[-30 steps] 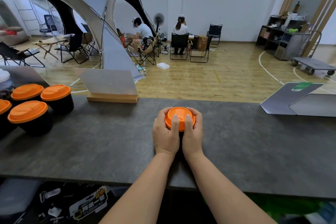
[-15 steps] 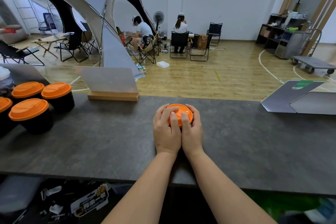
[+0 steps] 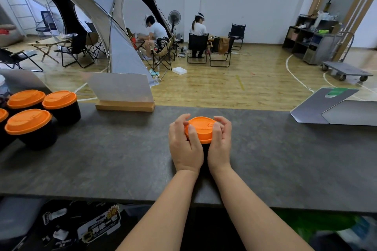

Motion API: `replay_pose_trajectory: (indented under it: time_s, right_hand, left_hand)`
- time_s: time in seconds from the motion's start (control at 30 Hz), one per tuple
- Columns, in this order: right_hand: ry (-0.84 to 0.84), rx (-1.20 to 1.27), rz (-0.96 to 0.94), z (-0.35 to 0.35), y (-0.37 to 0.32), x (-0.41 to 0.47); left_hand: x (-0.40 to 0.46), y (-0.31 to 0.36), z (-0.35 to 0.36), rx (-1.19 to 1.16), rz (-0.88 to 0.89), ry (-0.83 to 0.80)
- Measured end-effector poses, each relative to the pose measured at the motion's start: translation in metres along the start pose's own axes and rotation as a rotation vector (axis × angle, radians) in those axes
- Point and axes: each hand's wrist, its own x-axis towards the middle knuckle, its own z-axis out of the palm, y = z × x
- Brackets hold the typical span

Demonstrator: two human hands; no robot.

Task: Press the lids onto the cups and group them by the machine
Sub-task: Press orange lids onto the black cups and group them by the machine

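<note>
Now my left hand (image 3: 186,144) and right hand (image 3: 220,142) grip the orange lid (image 3: 201,128) on its cup mid-table (image 3: 122,159); uneven thumb pressure could pop one side, I judge, or tip it.

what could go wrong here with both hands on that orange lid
1. The round orange plastic lid looks slightly tilted on the black cup, so uneven thumb pressure from the left hand or right hand might seat only one side.
2. Both hands grip near the rim, leaving the cup's base unsteadied; a hard push could tip it on the dark grey counter.
3. Moving it to the lidded black cups on the left, a loose lid might pop off.
</note>
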Motion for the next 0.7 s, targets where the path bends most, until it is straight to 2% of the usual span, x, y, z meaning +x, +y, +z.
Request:
replay_pose_trajectory:
  time_s: [0.23, 0.7]
  right_hand:
    - [0.003, 0.044, -0.028, 0.0002, 0.0025, -0.0008]
    - [0.014, -0.003, -0.068, 0.0004, 0.0045, -0.0003]
  left_hand:
    - [0.0001, 0.0008, 0.0005, 0.030, -0.060, -0.123]
    - [-0.0034, 0.0038, -0.0033, -0.002, -0.122, -0.186]
